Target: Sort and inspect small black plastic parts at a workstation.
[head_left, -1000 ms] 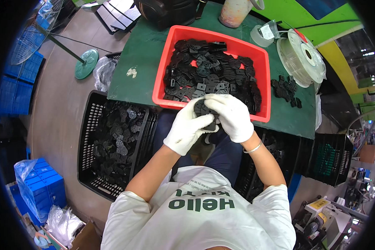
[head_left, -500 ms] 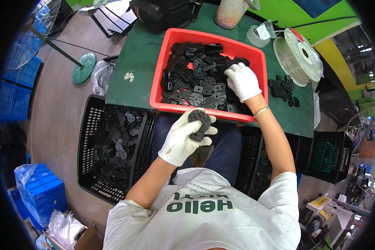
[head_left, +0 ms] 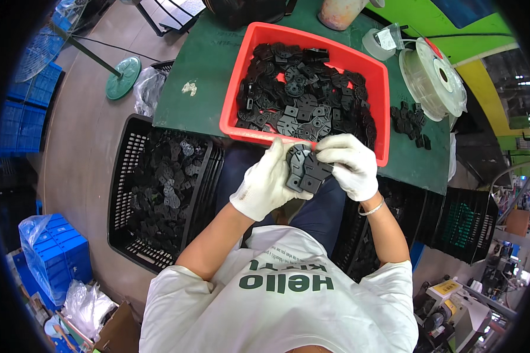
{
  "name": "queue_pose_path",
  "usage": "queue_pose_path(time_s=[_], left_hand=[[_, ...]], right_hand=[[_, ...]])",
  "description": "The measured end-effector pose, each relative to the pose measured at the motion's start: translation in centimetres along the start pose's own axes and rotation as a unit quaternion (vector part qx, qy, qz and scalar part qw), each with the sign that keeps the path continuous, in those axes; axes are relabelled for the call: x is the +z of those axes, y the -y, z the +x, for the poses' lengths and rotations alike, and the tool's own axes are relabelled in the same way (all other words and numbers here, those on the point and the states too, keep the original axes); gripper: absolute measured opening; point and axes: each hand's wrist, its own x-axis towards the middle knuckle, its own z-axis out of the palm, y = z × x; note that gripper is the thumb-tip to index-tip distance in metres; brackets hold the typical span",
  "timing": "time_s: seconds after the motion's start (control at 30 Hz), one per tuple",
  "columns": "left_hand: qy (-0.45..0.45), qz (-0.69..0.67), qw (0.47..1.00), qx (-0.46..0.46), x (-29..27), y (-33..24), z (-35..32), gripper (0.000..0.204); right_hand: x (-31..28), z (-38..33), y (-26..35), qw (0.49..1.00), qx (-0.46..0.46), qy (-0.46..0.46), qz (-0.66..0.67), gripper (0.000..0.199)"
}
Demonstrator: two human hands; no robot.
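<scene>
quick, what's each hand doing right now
Left hand: closed on the black plastic parts, holding them from the left.
Right hand: closed on the same parts from the right.

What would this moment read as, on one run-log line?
left hand: gloved, holding black plastic parts | right hand: gloved, on same parts | red bin: full of parts, green table | black crate: at left

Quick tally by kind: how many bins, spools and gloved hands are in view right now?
Red tray: 1
Black crates: 3, at left, under the right arm, far right
Clear spools: 1
White-gloved hands: 2, left hand and right hand, holding black plastic parts
Total: 7
</scene>
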Motion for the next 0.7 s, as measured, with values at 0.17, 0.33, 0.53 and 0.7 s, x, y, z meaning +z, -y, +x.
queue_pose_path(time_s=[0.17, 0.33, 0.53, 0.7], left_hand=[[-0.032, 0.027, 0.999, -0.028, 1.6, -0.3, -0.4, 0.063], [-0.014, 0.126, 0.992, 0.012, 0.8, 0.5, -0.3, 0.051], [-0.139, 0.156, 0.978, -0.023, -4.5, -1.5, -5.1, 0.052], [-0.387, 0.369, 0.843, 0.065, -15.0, -3.8, -11.2, 0.043]], right_hand=[[0.7, -0.3, -0.7, 0.995, -0.074, -0.016, -0.06, 0.031], [1.6, -0.3, -0.5, 0.979, -0.148, 0.036, -0.133, 0.037], [-5.2, -0.2, -2.0, 0.918, 0.065, -0.004, -0.392, 0.042], [-8.1, -0.3, -2.4, 0.827, 0.228, 0.173, -0.484, 0.062]])
